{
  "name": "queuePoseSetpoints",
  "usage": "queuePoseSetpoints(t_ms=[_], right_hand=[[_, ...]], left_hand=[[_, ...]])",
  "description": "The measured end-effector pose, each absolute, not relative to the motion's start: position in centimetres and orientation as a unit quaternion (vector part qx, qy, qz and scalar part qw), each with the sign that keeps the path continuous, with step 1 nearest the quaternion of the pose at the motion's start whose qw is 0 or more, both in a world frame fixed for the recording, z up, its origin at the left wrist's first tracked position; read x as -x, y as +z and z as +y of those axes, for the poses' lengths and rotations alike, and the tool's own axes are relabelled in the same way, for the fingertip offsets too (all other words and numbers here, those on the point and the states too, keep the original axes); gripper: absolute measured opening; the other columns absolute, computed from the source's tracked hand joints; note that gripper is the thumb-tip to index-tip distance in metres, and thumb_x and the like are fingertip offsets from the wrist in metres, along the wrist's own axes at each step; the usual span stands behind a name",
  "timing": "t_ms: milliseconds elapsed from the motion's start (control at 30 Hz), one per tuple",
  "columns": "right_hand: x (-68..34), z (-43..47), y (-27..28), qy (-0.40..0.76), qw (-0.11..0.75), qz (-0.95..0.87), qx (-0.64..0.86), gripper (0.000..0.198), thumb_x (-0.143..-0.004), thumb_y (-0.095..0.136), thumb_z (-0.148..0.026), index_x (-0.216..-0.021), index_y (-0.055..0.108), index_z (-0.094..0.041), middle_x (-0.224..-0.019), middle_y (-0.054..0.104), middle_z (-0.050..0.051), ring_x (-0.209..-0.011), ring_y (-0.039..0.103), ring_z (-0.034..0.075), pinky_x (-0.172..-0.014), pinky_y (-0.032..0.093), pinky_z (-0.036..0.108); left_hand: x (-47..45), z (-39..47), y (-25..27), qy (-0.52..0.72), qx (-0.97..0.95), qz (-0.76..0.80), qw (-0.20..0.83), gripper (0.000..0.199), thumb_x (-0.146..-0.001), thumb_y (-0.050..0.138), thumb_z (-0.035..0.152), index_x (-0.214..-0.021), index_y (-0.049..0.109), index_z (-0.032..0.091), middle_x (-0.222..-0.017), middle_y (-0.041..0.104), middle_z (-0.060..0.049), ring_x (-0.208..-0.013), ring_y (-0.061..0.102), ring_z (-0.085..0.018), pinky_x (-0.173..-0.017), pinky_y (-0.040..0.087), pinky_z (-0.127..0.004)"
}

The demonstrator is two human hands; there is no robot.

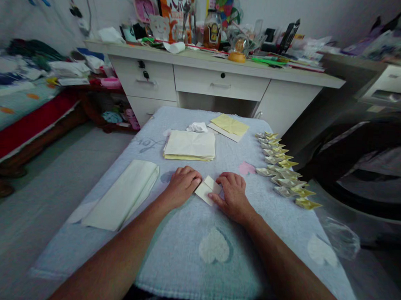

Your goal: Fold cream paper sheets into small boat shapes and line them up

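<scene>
We see the paper (201,195) as a small folded square on the cloth (177,265), between both hands. Our right hand (232,194) is spread, thumb on the paper's face and fingers at its far right edge; our left hand (184,185) is curled at the left corner, though we cannot tell at this size whether it pinches or just presses. If the thumb pressed off the line, we could get a skewed crease. The soft cloth may give beneath, leaving folds weak. A sweeping right elbow might knock the boats (288,181) near the table's edge.
</scene>
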State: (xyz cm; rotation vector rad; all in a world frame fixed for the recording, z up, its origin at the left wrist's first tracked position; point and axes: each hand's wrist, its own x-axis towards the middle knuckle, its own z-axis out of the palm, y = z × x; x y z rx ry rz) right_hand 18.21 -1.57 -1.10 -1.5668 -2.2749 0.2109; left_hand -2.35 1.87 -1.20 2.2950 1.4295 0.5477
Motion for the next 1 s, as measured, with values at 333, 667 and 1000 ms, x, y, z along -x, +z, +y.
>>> queuePoseSetpoints(t_ms=[333,667,1000], right_hand=[[-18.0,-1.2,-1.2,0.146,0.242,-0.796,0.536,0.015,-0.083,0.061,-0.025,-0.096,0.055,-0.02,-0.109,0.058,0.009,-0.105,0.046,0.026,-0.094,0.034,0.043],[-18.9,-1.2,0.0,0.313,0.389,-0.741,0.45,0.01,-0.09,0.053,-0.022,-0.096,0.06,-0.021,-0.087,0.06,0.003,-0.086,0.055,0.018,-0.08,0.042,0.032],[-19.0,-1.3,0.6,0.199,0.448,-0.761,0.426,0.015,-0.081,0.057,-0.009,-0.086,0.061,-0.022,-0.088,0.058,0.003,-0.09,0.052,0.019,-0.082,0.04,0.034]], left_hand=[[0.8,1.0,-0.9,0.245,-0.767,0.54,0.244,0.026,-0.069,0.072,0.034,-0.088,0.059,0.021,-0.099,0.056,-0.003,-0.098,0.048,-0.025,-0.086,0.038,-0.038],[-0.1,0.2,-0.1,0.396,-0.69,0.449,0.408,0.015,-0.075,0.061,0.016,-0.089,0.055,0.019,-0.082,0.058,0.002,-0.079,0.054,-0.013,-0.074,0.041,-0.024],[0.4,0.1,0.3,0.396,-0.789,0.428,0.192,0.016,-0.074,0.059,0.004,-0.075,0.055,0.02,-0.081,0.061,-0.001,-0.087,0.052,-0.019,-0.081,0.041,-0.032]])
